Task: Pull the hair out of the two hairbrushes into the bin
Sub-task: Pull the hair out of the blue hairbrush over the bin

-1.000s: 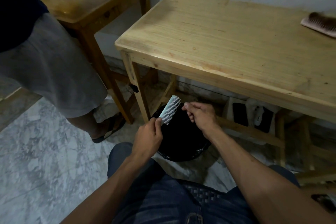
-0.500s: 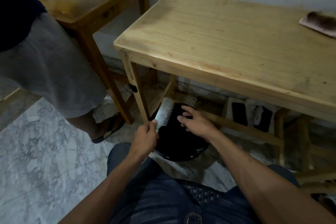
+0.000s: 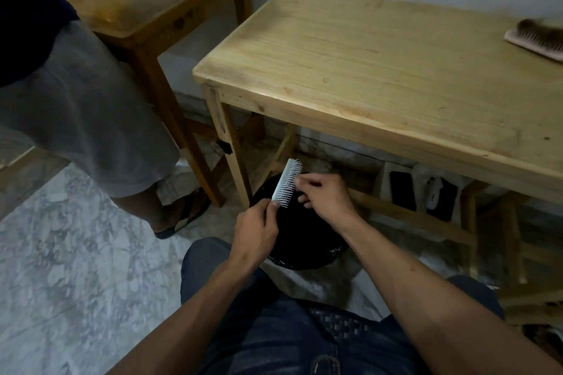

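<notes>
Below the table edge (image 3: 350, 122), over the bin (image 3: 304, 240), left hand (image 3: 256, 234) grips brush (image 3: 288, 184); right hand (image 3: 323, 198) pinches bristles.

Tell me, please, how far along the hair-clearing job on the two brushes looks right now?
About halfway. The white brush, held by the left hand over the black bin, shows almost bare teeth, so it looks nearly done. The right hand is pinching at its teeth, picking off what remains. Still left: the pink brush on the table, its bristles covered in dark hair.
</notes>
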### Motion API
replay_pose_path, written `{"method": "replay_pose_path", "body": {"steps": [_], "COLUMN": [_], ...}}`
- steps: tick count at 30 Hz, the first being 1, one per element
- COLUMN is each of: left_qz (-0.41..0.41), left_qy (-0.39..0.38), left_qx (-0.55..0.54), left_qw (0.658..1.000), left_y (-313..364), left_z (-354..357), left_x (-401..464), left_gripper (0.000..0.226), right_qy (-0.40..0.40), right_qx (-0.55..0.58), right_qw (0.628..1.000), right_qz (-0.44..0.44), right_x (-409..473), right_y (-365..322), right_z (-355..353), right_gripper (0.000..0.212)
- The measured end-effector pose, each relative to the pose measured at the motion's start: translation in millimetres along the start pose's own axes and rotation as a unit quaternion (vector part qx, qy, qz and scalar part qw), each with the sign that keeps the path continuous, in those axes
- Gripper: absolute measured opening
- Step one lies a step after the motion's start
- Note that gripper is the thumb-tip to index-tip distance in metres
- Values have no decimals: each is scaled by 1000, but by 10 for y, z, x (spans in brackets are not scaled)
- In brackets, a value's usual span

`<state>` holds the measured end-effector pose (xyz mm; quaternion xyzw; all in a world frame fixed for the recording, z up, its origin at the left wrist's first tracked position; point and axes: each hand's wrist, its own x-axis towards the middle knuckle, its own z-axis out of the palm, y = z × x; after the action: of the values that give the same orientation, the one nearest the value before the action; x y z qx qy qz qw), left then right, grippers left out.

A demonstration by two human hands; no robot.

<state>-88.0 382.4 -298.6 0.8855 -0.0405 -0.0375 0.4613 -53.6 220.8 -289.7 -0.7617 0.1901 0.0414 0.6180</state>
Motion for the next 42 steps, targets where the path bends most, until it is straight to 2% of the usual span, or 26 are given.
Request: {"method": "replay_pose_path", "body": {"steps": [5,8,12,16,19,21,24,29,31,33,34,35,38,42], "left_qz": [15,-42,-182,-207,-216,-208,-183,-136,-121,-103,-57,-15,19,58], "left_qy": [25,-9,-25,-37,-44,-49,-75,-109,-100,-90,-52,-27,-3,45], "left_qx": [18,-23,-203,-252,-257,-237,-208,-193,-161,-144,-136,-129,-92,-80], "left_qw": [999,999,962,945,941,948,958,966,974,980,988,991,996,994], "left_y": [-10,-18,25,9,21,65,152,161,153,177,326,505,578,561], "left_z": [40,57,72,-44,-101,-121,-128,-96,-144,-182,-398,-624,-671,-701], "left_x": [-56,-34,17,34,30,18,-27,-118,-86,8,-66,-153,-119,-305], "left_gripper": [36,38,35,34,32,28,25,16,15,15,17,20,23,18], "right_qy": [-29,-22,8,18,-15,-34,-82,-113,-112,-112,-108,-106,-95,-80], "right_qx": [72,36,14,-15,-71,-97,-67,57,61,66,60,58,69,89], "right_qw": [996,998,999,999,997,994,993,991,991,991,992,990,988,986], "right_qz": [51,53,43,43,35,42,47,40,28,11,-33,-76,-96,-115], "right_x": [8,45,39,75,49,23,13,-29,-38,16,-133,-309,-253,-295], "right_y": [-73,-39,-4,-6,-33,-69,-85,-208,-314,-477,-761,-1083,-1250,-1279], "right_z": [-13,-36,-42,-185,-245,-231,-161,-94,-84,-69,-65,-63,-83,-92], "right_gripper": [2,8,15,20,40,50,45,17,4,3,2,7,24,29]}}
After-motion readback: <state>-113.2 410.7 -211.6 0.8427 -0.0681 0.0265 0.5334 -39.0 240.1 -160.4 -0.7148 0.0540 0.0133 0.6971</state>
